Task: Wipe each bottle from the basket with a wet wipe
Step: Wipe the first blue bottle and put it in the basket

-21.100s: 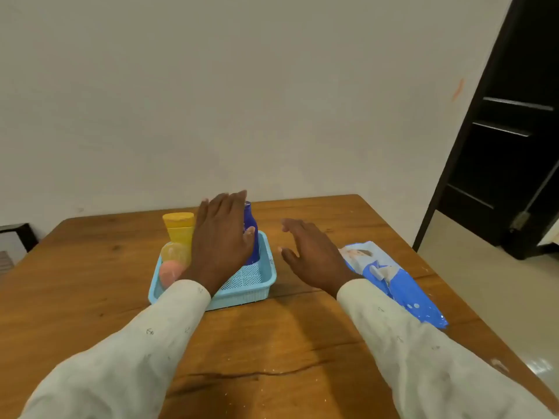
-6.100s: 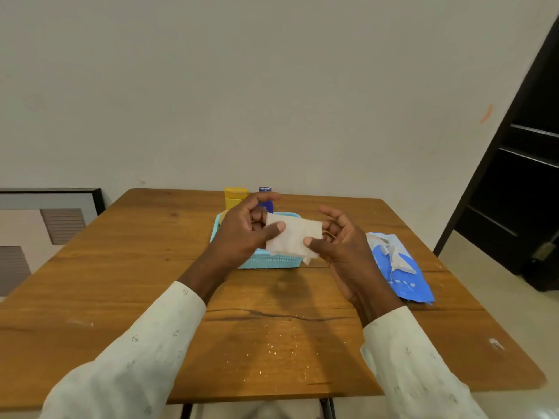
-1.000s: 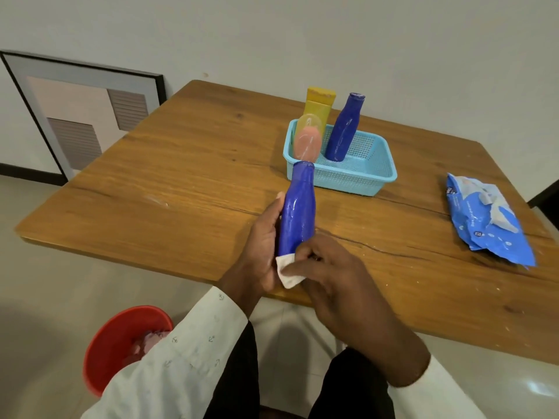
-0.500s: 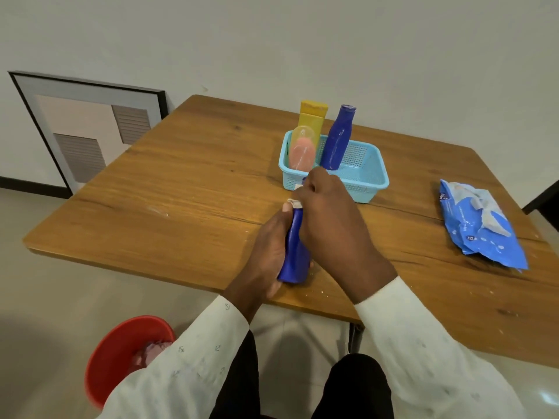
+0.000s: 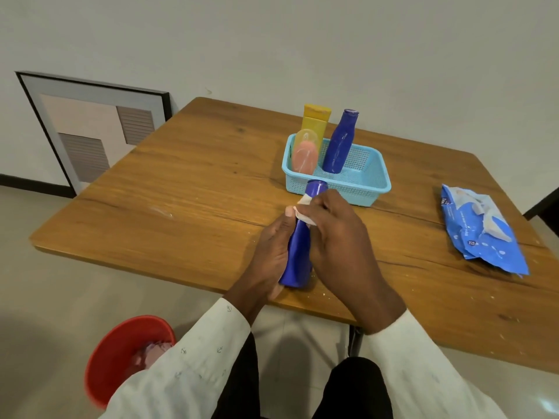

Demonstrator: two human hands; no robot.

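Now the right hand (image 5: 335,234) has the wet wipe (image 5: 304,213) wrapped round the upper body of the blue bottle (image 5: 298,252), just below the cap, fingers curled over it. A second ago the same hand was down at the bottle's base; half a second ago it was up over the cap. So it's stroking the wipe up and down the length, currently sitting near the neck. Left hand (image 5: 272,252) grips the lower body from the left side, thumb up along the bottle, holding it tilted over the near edge of the wooden table (image 5: 196,189). Both hands clamped on the same bottle, close together.

Read: first bottle has had a full-length pass, likely close to done; can't tell whether the far side got covered.

Outward: light-blue basket (image 5: 357,189) just beyond the hands, holding three more: second blue bottle (image 5: 338,143) upright, yellow tube (image 5: 314,122) behind, pink bottle with clear cap (image 5: 305,154) at the left end. All three look untouched, so most of the task remains. Wet-wipe pack (image 5: 481,231) lies flat well to the right, flap open. Red bin (image 5: 121,355) on the floor at lower left, something pale inside. Framed panel (image 5: 90,128) leans on the wall.
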